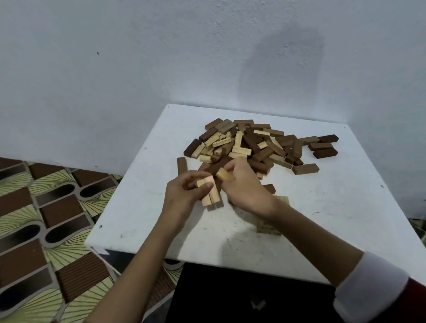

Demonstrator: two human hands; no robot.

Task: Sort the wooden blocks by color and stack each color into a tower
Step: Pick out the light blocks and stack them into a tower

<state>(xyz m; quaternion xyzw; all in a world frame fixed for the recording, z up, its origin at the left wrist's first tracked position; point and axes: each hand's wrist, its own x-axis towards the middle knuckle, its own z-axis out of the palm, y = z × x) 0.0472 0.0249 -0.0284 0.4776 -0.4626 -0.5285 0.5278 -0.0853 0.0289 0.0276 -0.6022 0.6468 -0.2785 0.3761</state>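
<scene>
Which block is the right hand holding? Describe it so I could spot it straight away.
On the white square table, look just in front of the heap of mixed wooden blocks. The right hand pinches one pale wooden block, tilted and alone, whereas the left hand grips two pale blocks side by side.

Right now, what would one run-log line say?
left hand: holds two pale wooden blocks | right hand: holds one pale block | no tower yet
</scene>
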